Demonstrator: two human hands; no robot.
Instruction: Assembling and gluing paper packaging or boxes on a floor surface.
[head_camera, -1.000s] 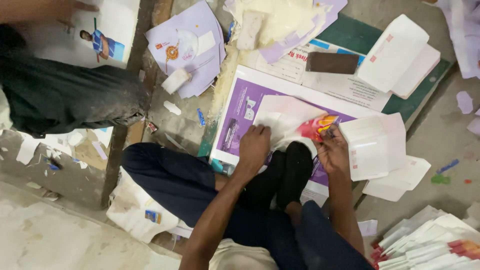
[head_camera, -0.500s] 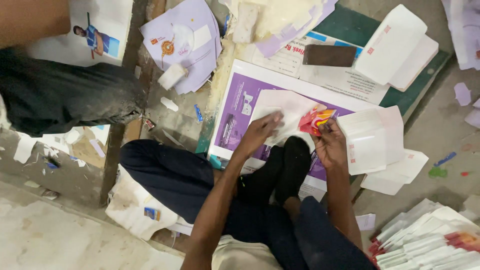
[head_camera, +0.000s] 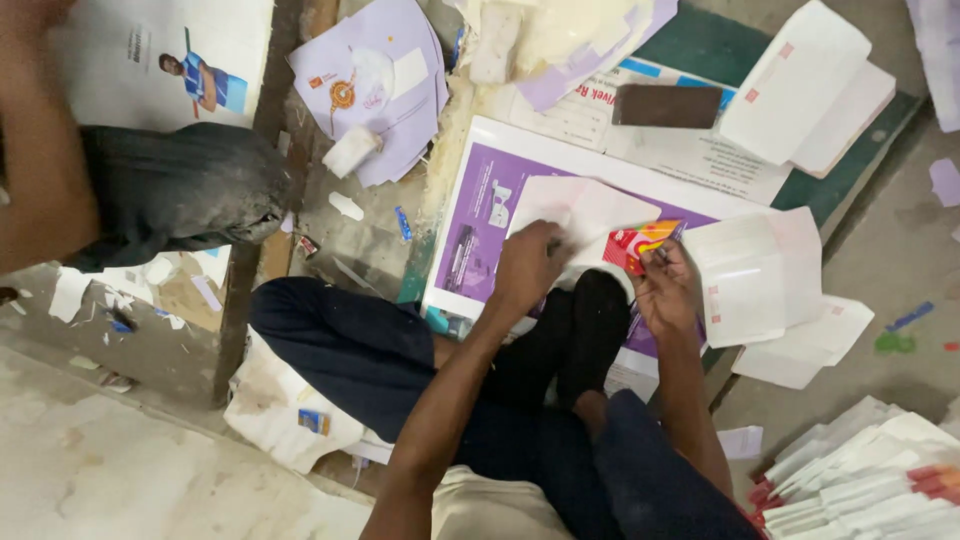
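Red-orange packet (head_camera: 640, 243) now higher in right hand (head_camera: 665, 290) — left hand (head_camera: 527, 265) flatter on white envelope (head_camera: 580, 212)

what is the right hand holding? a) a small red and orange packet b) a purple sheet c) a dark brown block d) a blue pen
a: the right hand pinches a small red and orange packet at its fingertips, while the left hand presses on a white sheet beside it.
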